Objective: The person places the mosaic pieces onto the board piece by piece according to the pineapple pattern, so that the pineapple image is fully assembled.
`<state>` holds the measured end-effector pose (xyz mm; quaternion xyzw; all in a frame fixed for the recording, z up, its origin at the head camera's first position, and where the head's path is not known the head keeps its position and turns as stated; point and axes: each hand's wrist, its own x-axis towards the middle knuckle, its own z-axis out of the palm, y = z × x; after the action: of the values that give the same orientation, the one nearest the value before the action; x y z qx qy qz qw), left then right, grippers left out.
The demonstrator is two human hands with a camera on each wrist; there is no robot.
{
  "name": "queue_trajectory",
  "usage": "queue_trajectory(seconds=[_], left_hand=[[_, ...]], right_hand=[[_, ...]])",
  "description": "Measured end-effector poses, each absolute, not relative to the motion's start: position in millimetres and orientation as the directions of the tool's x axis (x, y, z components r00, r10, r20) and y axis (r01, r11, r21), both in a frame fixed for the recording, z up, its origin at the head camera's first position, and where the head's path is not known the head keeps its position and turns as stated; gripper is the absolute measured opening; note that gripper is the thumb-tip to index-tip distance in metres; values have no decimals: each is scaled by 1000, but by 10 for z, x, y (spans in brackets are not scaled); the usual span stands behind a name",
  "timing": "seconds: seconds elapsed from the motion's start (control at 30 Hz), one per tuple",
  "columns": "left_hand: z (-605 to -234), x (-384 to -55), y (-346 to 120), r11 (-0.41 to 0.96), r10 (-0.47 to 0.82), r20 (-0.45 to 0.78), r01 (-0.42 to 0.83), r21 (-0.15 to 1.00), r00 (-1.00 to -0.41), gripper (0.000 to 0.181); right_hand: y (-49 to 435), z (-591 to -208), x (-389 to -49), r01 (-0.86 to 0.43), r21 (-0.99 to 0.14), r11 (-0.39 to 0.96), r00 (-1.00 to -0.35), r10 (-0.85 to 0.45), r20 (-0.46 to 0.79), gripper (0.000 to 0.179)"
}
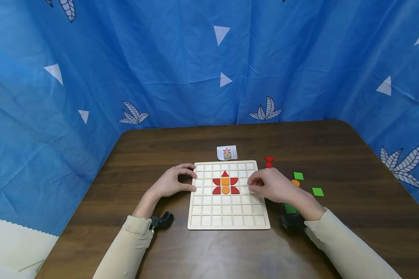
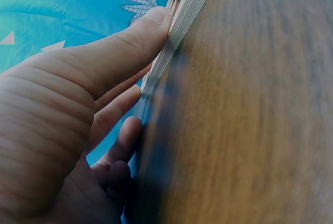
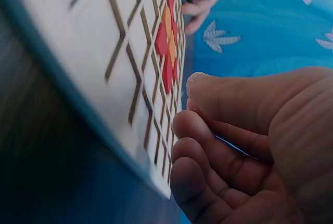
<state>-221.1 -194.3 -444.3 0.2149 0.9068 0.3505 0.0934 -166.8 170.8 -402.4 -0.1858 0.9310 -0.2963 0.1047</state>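
A pale wooden grid board (image 1: 216,221) lies on the table, its cells bearing a red triangle (image 1: 225,174), an orange square (image 1: 225,181), an orange circle (image 1: 225,190) and several red leaf-shaped pieces (image 1: 235,190). Thumb and fingertips of my left hand (image 1: 171,181) touch the board's left edge; the left wrist view shows the thumb (image 2: 130,42) straight against it. Over the board's right columns is my right hand (image 1: 274,186), fingers bent and thumb near the index fingertip. Whether anything small sits between those fingertips (image 3: 190,122) is hidden.
Behind the board lies a small picture card (image 1: 227,153). Right of it are two red pieces (image 1: 269,159), several green pieces (image 1: 317,192) and another orange circle (image 1: 295,182), partly behind my right hand. A blue curtain (image 1: 195,58) hangs beyond the brown table (image 1: 153,143).
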Motion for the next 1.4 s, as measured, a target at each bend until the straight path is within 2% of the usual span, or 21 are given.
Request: queue_trajectory(seconds=[0.6, 1.2, 1.4], left_hand=[[-4440, -2210, -1927, 653, 459, -9, 330, 682, -888, 33], [-4426, -2226, -1931, 658, 473, -7, 347, 668, -881, 34], [-4431, -2224, -1937, 665, 468, -13, 342, 664, -884, 34]], right_hand=[[2339, -3920, -1590, -255, -561, 788, -936, -347, -61, 15], [2823, -4034, -1630, -193, -565, 802, -965, -258, -38, 22], [2927, -4115, -1623, -202, -554, 808, -963, -267, -38, 25]])
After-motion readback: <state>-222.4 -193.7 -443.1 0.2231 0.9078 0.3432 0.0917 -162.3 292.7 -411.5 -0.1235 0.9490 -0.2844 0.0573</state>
